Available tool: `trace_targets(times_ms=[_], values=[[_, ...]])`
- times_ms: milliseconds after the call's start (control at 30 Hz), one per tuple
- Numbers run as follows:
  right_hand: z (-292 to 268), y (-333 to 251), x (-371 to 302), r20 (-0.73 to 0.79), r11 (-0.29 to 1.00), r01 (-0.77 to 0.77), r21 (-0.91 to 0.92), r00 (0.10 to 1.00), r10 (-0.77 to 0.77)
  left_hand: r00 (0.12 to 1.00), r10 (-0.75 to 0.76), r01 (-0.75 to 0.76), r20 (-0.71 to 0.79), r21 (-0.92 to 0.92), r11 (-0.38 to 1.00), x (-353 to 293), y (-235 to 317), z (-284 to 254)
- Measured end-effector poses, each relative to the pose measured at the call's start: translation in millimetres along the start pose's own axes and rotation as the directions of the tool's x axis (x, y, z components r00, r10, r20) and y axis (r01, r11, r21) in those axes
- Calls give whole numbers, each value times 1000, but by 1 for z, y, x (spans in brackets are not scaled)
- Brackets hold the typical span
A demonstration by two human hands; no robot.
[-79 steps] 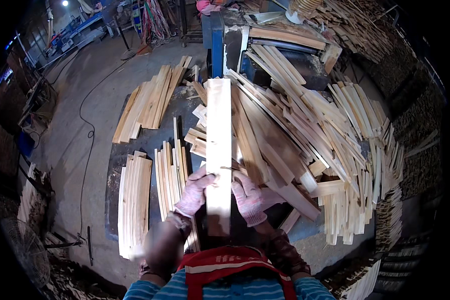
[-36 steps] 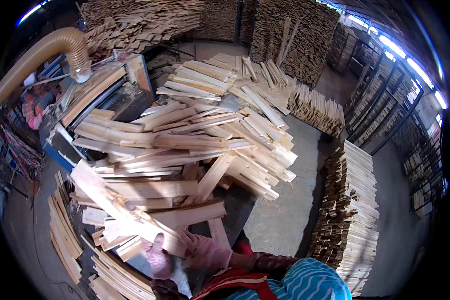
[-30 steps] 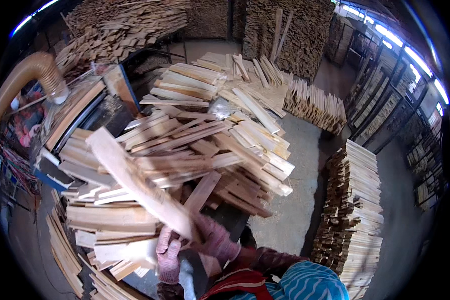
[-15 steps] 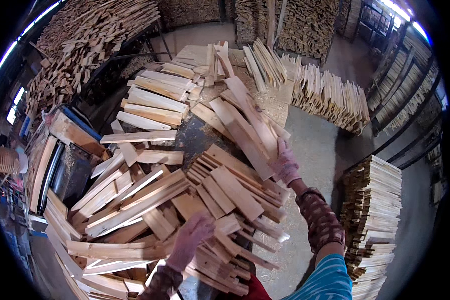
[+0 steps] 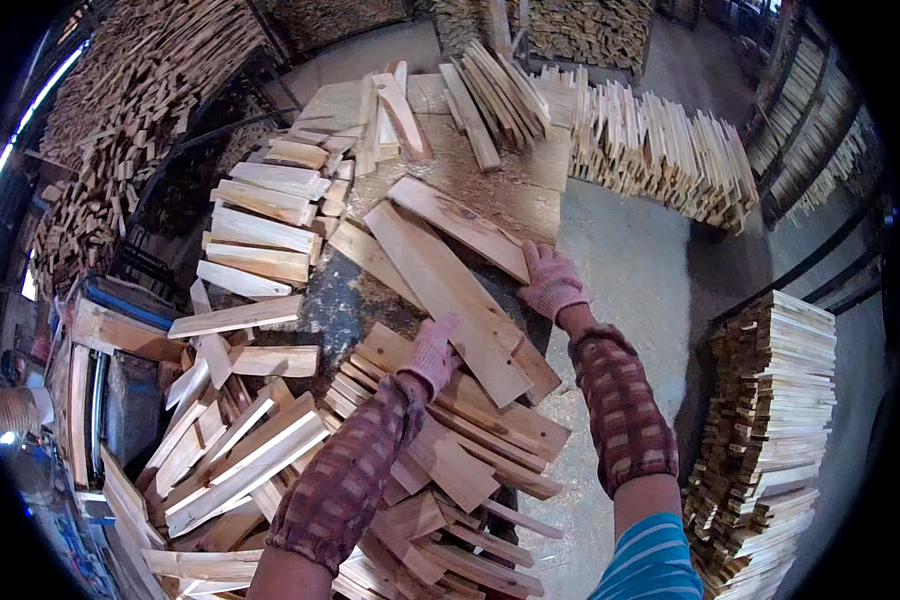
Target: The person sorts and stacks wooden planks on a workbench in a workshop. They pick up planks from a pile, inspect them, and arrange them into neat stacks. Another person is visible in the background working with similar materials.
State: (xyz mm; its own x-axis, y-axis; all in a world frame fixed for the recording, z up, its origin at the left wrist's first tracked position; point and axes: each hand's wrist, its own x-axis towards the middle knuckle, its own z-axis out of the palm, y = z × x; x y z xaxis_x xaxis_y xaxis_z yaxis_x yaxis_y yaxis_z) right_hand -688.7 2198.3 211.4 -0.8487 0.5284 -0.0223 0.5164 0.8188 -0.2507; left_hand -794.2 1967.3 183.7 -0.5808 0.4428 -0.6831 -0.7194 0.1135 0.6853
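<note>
My right hand (image 5: 552,283), in a pale pink knitted glove, is closed on the near end of a wooden board (image 5: 460,225) with dark knots. That board slants away to the far left. Beside it lies a wide, smooth plank (image 5: 445,300), resting over another board whose near end shows at its right. My left hand (image 5: 432,355), gloved alike, reaches to the wide plank's left edge with its fingers stretched out; it seems to hold nothing. Under and nearer than my left hand is a slanting heap of boards (image 5: 490,415).
A row of pale boards (image 5: 260,230) lies at the far left of the worktable. Loose boards (image 5: 480,100) rest at its far end. Stacked slats (image 5: 770,440) stand on the right, with a long upright row (image 5: 660,150) beyond. A machine (image 5: 120,340) stands at left.
The plank my right hand held has come down onto the boards, and that hand is now on the knotted board. My left hand has moved up and away from the near heap.
</note>
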Motion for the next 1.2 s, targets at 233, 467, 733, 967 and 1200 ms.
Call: trace_targets(times_ms=[233, 467, 733, 967, 1200], values=[[-63, -21, -25, 484, 722, -365, 588, 874, 49, 988, 114, -73, 107, -332, 941, -6, 13, -13], [-53, -38, -82, 234, 890, -155, 428, 971, 56, 773, 322, 189, 547, -683, 706, -124, 43, -96], [-11, -88, -85, 211, 994, -47, 98, 977, 25, 870, 315, 9, 379, -652, 758, -174, 25, -108], [-33, -40, -52, 383, 437, -275, 856, 906, -179, 964, 265, -263, -9, -179, 948, -155, 43, -62], [0, -25, -40, 383, 10, -404, 914, 858, -342, 976, 206, -179, 69, -277, 944, -37, -2, 4]])
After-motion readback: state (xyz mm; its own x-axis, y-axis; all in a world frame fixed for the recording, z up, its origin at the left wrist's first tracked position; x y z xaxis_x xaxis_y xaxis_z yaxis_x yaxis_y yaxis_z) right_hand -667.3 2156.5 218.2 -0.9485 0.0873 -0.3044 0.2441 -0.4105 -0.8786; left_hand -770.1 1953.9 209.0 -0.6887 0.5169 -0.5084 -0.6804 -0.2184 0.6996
